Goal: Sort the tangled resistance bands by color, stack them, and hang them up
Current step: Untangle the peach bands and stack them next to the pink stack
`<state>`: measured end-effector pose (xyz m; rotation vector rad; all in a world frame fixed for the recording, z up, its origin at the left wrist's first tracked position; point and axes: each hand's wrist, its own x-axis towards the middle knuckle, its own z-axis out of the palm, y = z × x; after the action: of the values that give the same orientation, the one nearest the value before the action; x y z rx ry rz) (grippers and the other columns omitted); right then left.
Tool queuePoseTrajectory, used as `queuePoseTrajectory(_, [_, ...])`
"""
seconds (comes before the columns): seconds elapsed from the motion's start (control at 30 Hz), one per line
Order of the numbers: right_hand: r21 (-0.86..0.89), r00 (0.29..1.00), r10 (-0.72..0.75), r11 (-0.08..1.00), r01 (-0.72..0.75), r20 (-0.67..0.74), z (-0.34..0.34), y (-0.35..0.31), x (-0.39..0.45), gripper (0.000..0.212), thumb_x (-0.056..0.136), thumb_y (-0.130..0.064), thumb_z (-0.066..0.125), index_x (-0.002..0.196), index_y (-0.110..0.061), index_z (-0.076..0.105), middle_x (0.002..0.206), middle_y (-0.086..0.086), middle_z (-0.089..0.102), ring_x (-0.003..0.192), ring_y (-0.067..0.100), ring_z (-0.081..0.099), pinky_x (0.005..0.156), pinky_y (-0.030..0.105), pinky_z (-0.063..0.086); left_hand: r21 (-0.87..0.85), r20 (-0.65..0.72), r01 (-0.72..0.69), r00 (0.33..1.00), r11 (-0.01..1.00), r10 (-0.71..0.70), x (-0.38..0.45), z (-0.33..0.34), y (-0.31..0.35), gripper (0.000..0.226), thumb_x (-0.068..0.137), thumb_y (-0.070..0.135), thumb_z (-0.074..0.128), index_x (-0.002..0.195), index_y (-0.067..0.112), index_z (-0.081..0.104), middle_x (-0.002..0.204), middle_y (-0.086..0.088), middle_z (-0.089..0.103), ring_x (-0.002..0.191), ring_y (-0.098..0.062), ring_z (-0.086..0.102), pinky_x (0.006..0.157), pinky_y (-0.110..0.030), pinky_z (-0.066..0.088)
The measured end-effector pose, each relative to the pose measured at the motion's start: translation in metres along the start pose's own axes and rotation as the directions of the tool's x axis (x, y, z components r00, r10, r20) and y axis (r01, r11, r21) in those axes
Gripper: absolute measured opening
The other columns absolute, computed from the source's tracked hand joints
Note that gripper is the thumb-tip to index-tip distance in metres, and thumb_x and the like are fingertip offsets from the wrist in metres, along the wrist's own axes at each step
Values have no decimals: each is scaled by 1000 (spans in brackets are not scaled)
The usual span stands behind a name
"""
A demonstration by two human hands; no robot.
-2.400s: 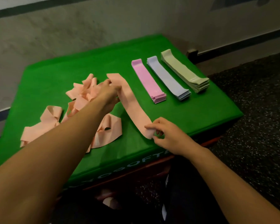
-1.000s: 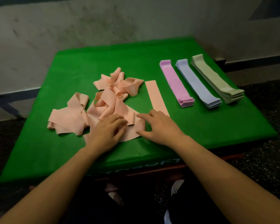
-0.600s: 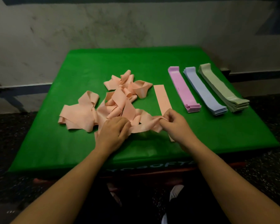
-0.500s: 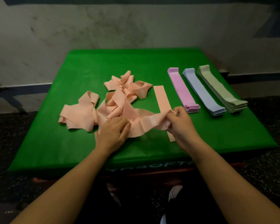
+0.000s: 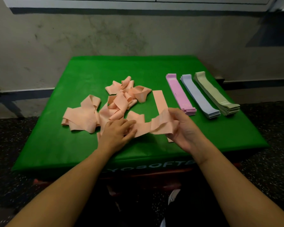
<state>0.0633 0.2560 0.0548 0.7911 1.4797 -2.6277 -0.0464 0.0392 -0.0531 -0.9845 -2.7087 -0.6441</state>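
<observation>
One square desk (image 5: 82, 89) covered in bright green cloth carries everything, set against a grey wall. A tangled heap of peach rubber bands (image 5: 108, 105) sprawls across its left-centre, loops folded and twisted over one another. Along the right side lie three neat flat stacks side by side: a sage green stack (image 5: 215, 94) outermost, a pale blue stack (image 5: 198, 95) in the middle, and a pink stack (image 5: 179, 94) innermost. Just left of the pink one, a single flattened peach band (image 5: 159, 99) lies straight. Near the front edge, one crumpled peach band (image 5: 156, 126) stretches between both hands: the right hand (image 5: 182, 130) fingers curl around its end, the left hand (image 5: 118, 133) fingers pinch the other end against the heap.
</observation>
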Motion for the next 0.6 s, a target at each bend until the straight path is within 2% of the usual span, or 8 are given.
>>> queuePoseTrajectory(0.1, [-1,998,-55,998,55,4,-2,-8,-13,43,84,-29,70,123,-12,65,102,12,70,81,23,68,70,39,56,77,39,-3,999,997,0,2,0,0,36,99,57,37,111,38,64,110,16,58,107,-8,51,95,-36,36])
queuePoseTrajectory(0.17, [-23,997,-83,996,83,7,-4,-13,-24,36,78,-32,73,111,-19,71,92,8,70,75,21,65,69,37,51,123,60,-4,998,992,-3,4,2,2,31,99,55,39,113,38,61,115,16,58,112,-8,51,97,-37,35])
queuePoseTrajectory(0.3, [-103,994,-106,989,107,17,-11,-19,-44,17,86,-31,70,98,-19,73,82,7,70,70,20,62,64,34,47,105,65,28,997,994,-35,6,-1,10,33,99,50,42,124,36,57,137,9,51,132,-13,42,107,-45,25])
queuePoseTrajectory(0.37, [-92,994,-102,990,105,44,-10,-20,-55,14,88,-30,68,98,-19,72,79,6,71,66,19,64,63,34,49,-32,-9,64,998,997,-64,7,-9,24,40,97,52,39,126,33,58,140,6,50,134,-14,40,111,-47,27])
queuePoseTrajectory(0.4, [-90,993,-104,990,109,59,-11,-19,-59,13,90,-29,67,98,-19,71,75,4,70,62,17,63,58,31,51,-168,-33,67,997,983,-74,6,-15,35,42,96,53,38,125,30,59,137,6,53,130,-12,44,109,-48,32])
queuePoseTrajectory(0.5, [-77,987,-129,988,137,97,-11,-14,-69,19,88,-29,67,102,-18,71,76,3,65,57,13,57,55,28,46,-622,-7,75,995,779,-101,-3,-35,75,36,95,47,46,121,25,60,120,11,60,110,-1,56,96,-37,49])
queuePoseTrajectory(0.53, [-74,986,-135,987,142,100,-10,-11,-70,23,86,-30,67,105,-18,71,78,3,64,58,13,56,58,29,45,-704,4,64,996,708,-86,-9,-40,87,32,94,46,48,120,28,59,118,16,61,106,0,58,93,-31,50])
queuePoseTrajectory(0.6, [-50,984,-140,988,146,108,-8,-6,-74,24,89,-29,66,110,-20,70,76,1,62,57,11,53,56,27,44,-769,-13,23,999,639,-52,-23,-49,110,28,90,46,53,117,38,56,114,24,61,103,0,59,90,-21,49])
